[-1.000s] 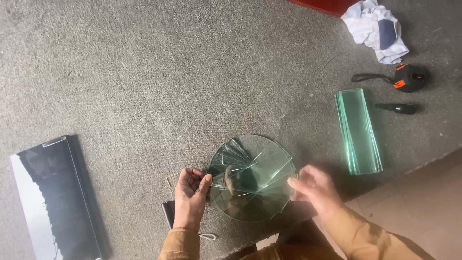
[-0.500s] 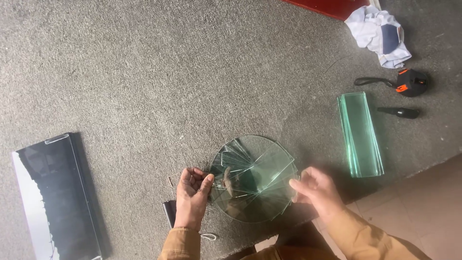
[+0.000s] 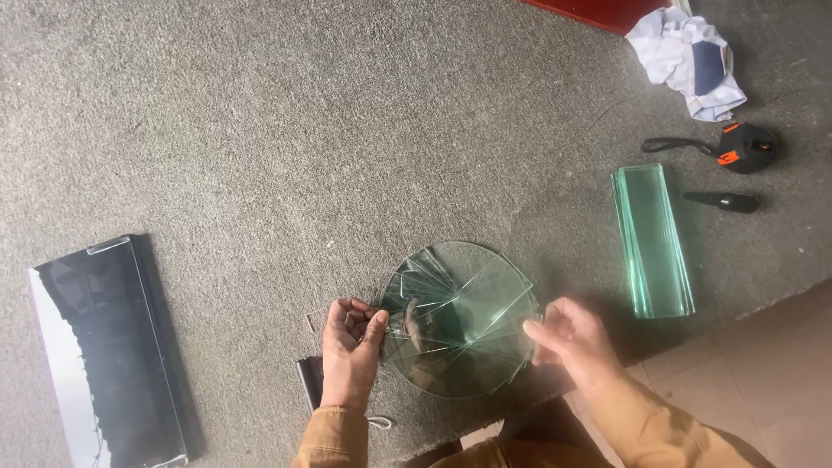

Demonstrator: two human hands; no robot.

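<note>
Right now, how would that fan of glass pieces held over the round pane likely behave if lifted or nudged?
The glass pieces look thin, rigid and clear, so probably brittle, with sharp edges. They overlap loosely, pinched between the left hand and right hand, so they could slide apart. The round pane beneath looks smooth, likely slippery.

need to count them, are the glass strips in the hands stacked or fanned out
Fanned out. The glass strips splay around the left hand pinch into a round fan, with the right hand at the far edge. The spare strip stack lies flush.
</note>
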